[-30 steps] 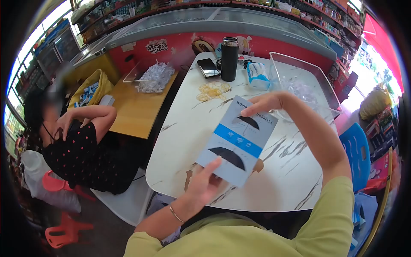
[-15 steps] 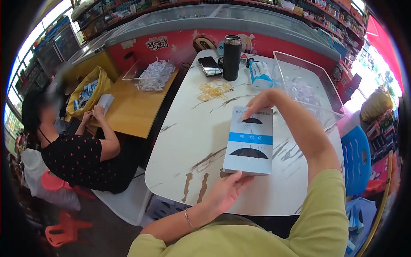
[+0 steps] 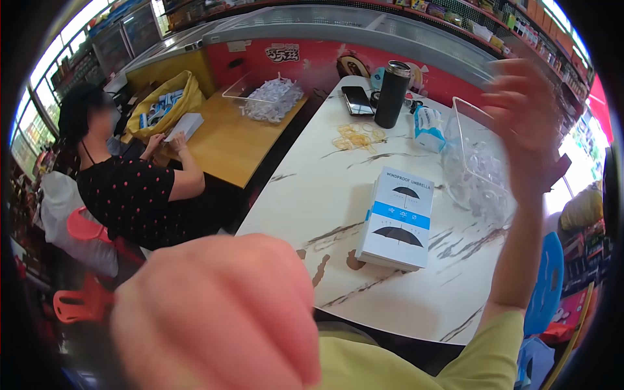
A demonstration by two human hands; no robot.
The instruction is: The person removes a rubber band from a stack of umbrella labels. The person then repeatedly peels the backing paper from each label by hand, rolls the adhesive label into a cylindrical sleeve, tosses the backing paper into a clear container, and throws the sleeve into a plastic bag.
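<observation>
My left hand (image 3: 221, 315) fills the lower left of the view, very close to the camera and blurred. Its fingers look curled in, and whatever may be inside them is hidden. Raised at the upper right, my right hand (image 3: 528, 107) is smeared by motion. Its fingers appear apart, with nothing visible in them. Between the hands, untouched, a stack of white and blue umbrella boxes (image 3: 402, 218) lies on the white marbled table (image 3: 312, 195). The top one reads "Windproof Umbrella" and has two black umbrellas printed on it.
Towards the back stand a black bottle (image 3: 392, 97), a phone (image 3: 357, 101), yellow rubber bands (image 3: 359, 138), a blue-and-white packet (image 3: 429, 129) and a clear bin (image 3: 478, 159) of plastic. At left, a person (image 3: 130, 175) handles a white box (image 3: 185, 127) beside a yellow bag (image 3: 166, 107).
Both hands have left the umbrella boxes. My left hand came up close to the camera, and my right rose to the upper right. The view has shifted, moving the table scene rightward.
</observation>
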